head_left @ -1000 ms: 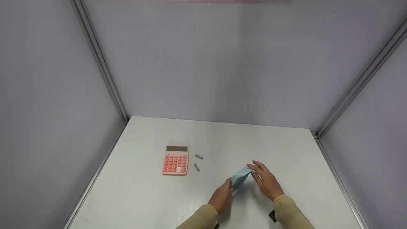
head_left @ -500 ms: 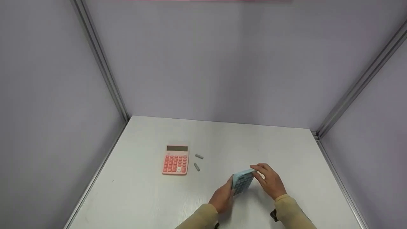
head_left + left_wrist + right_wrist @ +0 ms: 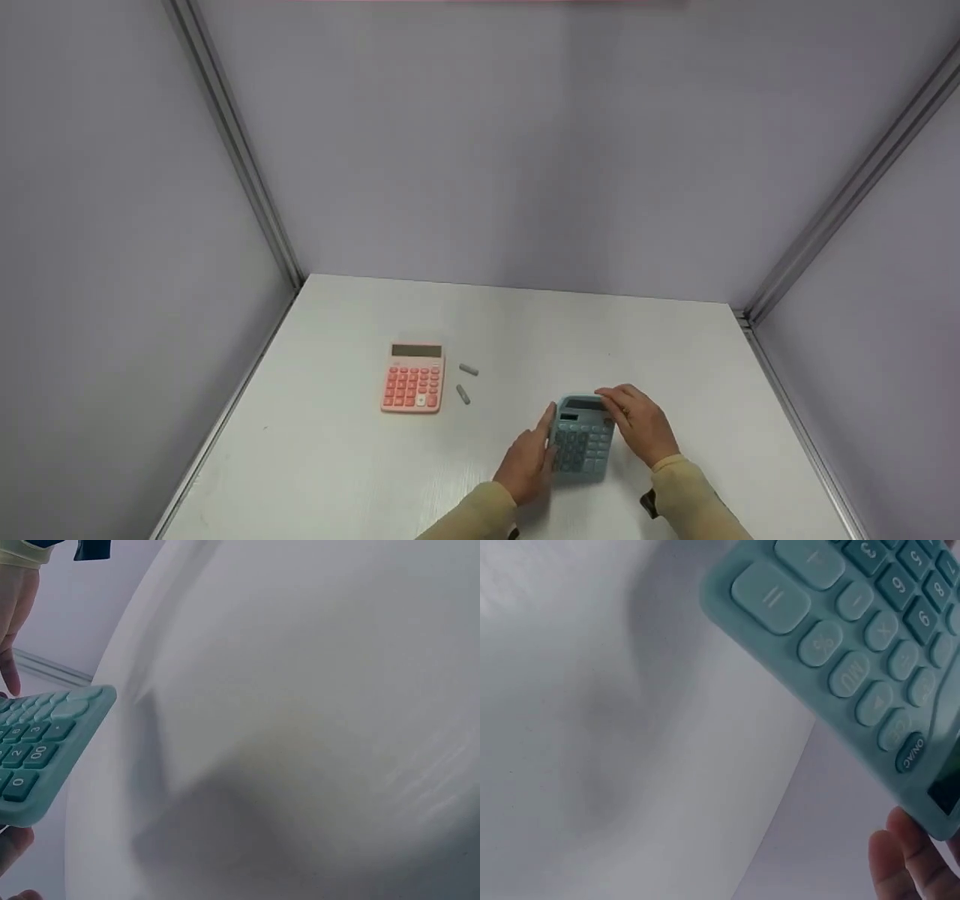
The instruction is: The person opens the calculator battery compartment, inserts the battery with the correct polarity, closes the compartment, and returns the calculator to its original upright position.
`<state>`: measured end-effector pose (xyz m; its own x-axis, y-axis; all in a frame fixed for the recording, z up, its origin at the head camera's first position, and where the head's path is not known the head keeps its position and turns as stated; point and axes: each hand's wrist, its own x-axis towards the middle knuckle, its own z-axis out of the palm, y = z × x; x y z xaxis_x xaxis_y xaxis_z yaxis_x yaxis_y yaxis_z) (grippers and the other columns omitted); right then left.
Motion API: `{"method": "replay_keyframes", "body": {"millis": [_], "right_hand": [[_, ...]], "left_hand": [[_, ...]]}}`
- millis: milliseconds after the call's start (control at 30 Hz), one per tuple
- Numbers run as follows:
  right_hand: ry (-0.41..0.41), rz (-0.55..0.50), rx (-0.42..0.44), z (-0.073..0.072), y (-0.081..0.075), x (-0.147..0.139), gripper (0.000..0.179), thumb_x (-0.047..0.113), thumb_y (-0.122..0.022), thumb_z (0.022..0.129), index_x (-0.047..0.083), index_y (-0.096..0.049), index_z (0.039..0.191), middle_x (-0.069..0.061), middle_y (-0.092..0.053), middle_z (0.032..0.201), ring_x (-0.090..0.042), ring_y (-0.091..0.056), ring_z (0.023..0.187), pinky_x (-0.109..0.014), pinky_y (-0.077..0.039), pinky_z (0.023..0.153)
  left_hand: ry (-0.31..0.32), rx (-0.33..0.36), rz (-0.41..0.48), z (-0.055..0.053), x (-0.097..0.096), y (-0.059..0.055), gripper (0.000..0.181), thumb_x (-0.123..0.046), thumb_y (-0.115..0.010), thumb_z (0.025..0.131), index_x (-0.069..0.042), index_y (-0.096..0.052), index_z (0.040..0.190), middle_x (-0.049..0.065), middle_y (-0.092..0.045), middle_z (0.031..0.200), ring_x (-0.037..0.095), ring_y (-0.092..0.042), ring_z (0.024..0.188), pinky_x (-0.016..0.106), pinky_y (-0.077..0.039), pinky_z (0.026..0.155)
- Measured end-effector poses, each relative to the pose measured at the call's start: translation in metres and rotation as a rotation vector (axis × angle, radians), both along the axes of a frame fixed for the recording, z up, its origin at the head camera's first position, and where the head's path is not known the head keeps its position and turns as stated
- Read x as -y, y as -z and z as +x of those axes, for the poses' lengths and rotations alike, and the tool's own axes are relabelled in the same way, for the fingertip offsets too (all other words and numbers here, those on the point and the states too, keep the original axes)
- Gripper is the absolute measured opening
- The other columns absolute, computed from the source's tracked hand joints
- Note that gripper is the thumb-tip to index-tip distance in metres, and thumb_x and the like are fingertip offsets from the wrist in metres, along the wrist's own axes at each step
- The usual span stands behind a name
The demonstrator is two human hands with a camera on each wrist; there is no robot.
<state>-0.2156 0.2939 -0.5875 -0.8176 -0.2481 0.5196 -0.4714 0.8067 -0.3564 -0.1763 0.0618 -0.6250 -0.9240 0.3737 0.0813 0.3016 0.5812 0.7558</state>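
Observation:
A teal calculator (image 3: 581, 450) is held raised and tilted over the white table, its keys and display turned toward the head camera. On its left edge my left hand (image 3: 523, 463) grips it, thumb at the front. My right hand (image 3: 645, 426) pinches the top right corner. Seen from the left wrist, the calculator's lower corner (image 3: 64, 742) hangs above the table and throws a shadow on it. The right wrist view shows the right-hand fingertips (image 3: 915, 859) at the corner near the ON/AC key. The calculator's back is hidden.
A pink calculator (image 3: 413, 379) lies face up on the table (image 3: 337, 465), left of my hands. Two small grey cylinders, like batteries, lie beside it, one upper (image 3: 469, 369) and one lower cylinder (image 3: 463, 394). Grey panels (image 3: 420, 150) enclose the table at the back and sides.
The teal calculator has turned from nearly edge-on to face the head camera, so its keys and display now show. My right hand has gone from touching its edge to pinching its corner.

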Motion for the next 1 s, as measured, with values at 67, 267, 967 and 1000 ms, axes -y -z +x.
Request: {"method": "replay_keyframes", "body": {"millis": [67,267,967,1000], "right_hand": [[0.022,0.007,0.013,0.000,0.000,0.000,0.017,0.019,-0.066,0.092,0.024,-0.072,0.108,0.017,-0.058,0.091,0.000,-0.056,0.080,-0.029,-0.054,0.068],[0.071,0.003,0.024,0.001,0.000,-0.001,0.015,0.019,-0.067,0.091,0.024,-0.072,0.105,0.016,-0.059,0.089,-0.002,-0.058,0.080,-0.031,-0.054,0.068],[0.100,-0.002,0.146,0.004,0.002,0.001,0.016,0.025,-0.062,0.095,0.026,-0.071,0.108,0.016,-0.061,0.091,-0.005,-0.060,0.084,-0.034,-0.054,0.077],[0.110,-0.011,0.152,0.004,0.002,0.001,0.016,0.026,-0.062,0.095,0.026,-0.071,0.108,0.016,-0.061,0.092,-0.004,-0.060,0.085,-0.034,-0.054,0.076]], "left_hand": [[0.026,-0.040,-0.016,0.001,0.000,0.000,0.080,-0.033,-0.059,0.095,-0.023,-0.007,0.156,-0.005,-0.053,0.134,0.012,-0.053,0.119,0.038,-0.041,0.105],[0.115,-0.196,-0.228,0.002,0.001,0.006,0.130,-0.046,-0.086,0.066,-0.015,0.003,0.155,-0.003,-0.028,0.156,0.011,-0.031,0.140,0.048,-0.028,0.113],[0.079,-0.481,-0.483,-0.001,0.004,0.011,0.126,-0.066,-0.075,0.067,-0.004,-0.008,0.154,0.008,-0.018,0.159,0.021,-0.018,0.145,0.053,-0.031,0.110],[0.083,-0.481,-0.486,-0.001,0.005,0.011,0.126,-0.067,-0.075,0.067,-0.004,-0.008,0.154,0.008,-0.019,0.159,0.020,-0.018,0.145,0.054,-0.031,0.109]]}}
